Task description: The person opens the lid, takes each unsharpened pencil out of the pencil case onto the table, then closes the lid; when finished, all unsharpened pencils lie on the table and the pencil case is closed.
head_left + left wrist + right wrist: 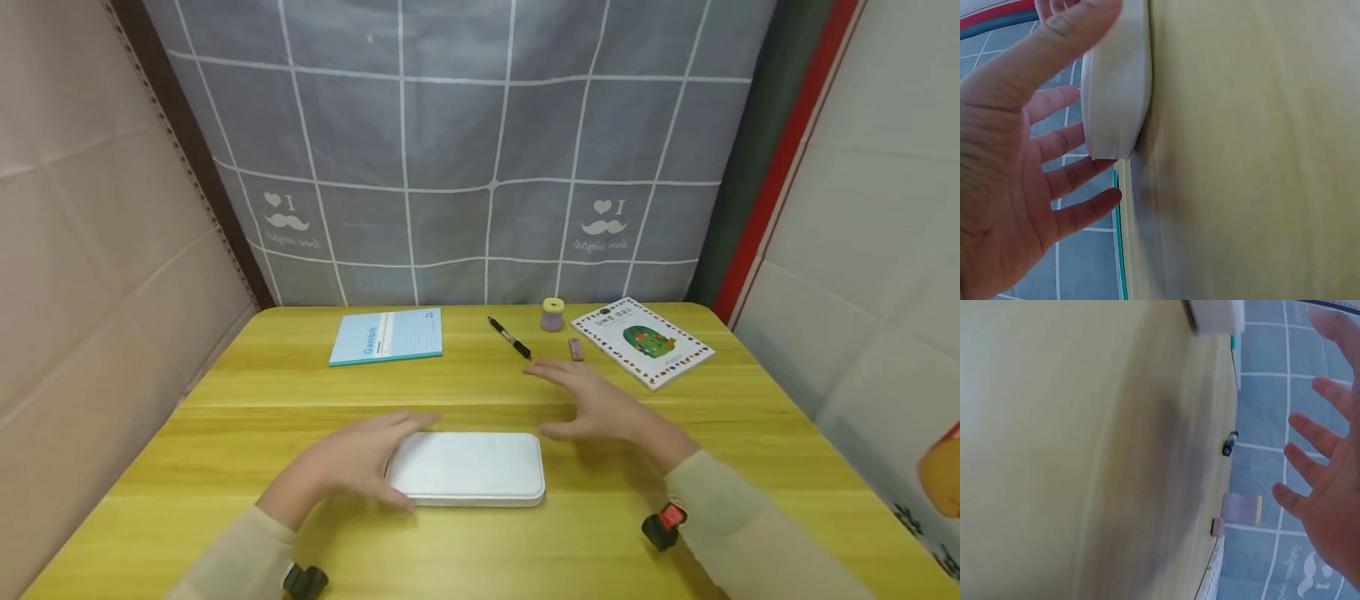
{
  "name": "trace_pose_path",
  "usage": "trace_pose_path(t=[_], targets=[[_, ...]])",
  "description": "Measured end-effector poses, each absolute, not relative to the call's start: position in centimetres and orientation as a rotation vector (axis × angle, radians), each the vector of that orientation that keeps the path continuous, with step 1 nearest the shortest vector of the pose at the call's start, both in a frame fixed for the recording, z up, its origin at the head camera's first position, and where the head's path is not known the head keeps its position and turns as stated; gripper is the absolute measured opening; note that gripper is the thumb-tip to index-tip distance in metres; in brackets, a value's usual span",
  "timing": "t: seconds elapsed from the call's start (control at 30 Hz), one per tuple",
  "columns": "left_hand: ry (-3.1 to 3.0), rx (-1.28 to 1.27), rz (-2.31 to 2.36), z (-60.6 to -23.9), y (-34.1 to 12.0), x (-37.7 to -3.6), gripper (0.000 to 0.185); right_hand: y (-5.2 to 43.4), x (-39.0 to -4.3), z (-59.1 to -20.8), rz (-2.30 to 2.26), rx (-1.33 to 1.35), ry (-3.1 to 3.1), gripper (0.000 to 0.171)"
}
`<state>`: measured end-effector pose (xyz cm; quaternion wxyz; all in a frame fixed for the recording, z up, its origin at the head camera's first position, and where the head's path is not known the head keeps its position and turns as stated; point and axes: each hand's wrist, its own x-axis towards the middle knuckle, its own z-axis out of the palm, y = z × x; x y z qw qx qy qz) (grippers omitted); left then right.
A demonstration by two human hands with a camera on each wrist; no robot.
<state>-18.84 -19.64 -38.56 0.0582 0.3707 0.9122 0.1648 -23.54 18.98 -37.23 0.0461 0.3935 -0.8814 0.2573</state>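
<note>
A yellow table point(480, 554) is under the left hand point(348, 460) and right hand point(596, 406), gray checked cloth point(453, 137) past them, pale walls point(888, 233) beside them.

I see plain, pale beige long sleeves point(750, 525), with a small black device point(306, 582) worn at the left and a black-and-red device point(663, 528) at the right.

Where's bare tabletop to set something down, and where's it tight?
Bare tabletop lies between the blue notebook and the white case, left of the left hand, and in front of the white booklet, right of the right hand. It's crowded at the back right: pen, spool, pink eraser and white booklet sit close together.
</note>
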Motion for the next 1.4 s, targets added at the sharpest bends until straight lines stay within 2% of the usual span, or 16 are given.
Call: trace_pose_path(t=[0.2,0.53,0.9,1.4], targets=[[2.822,1.149,0.330,-39.0,-19.2,-18.5,0.102,17.3,-22.3,-38.3,0.828,1.378,-2.714,0.079],[2.866,1.120,0.350,-38.9,-18.6,-18.0,0.093,14.9,-19.8,-39.1,0.670,1.480,-2.800,0.074],[2.889,1.115,0.354,-39.6,-18.6,-18.2,0.092,14.5,-19.4,-40.0,0.590,1.429,-2.738,0.059],[2.878,1.134,0.353,-39.0,-18.3,-18.0,0.091,14.0,-19.7,-39.6,0.541,1.369,-2.795,0.057]])
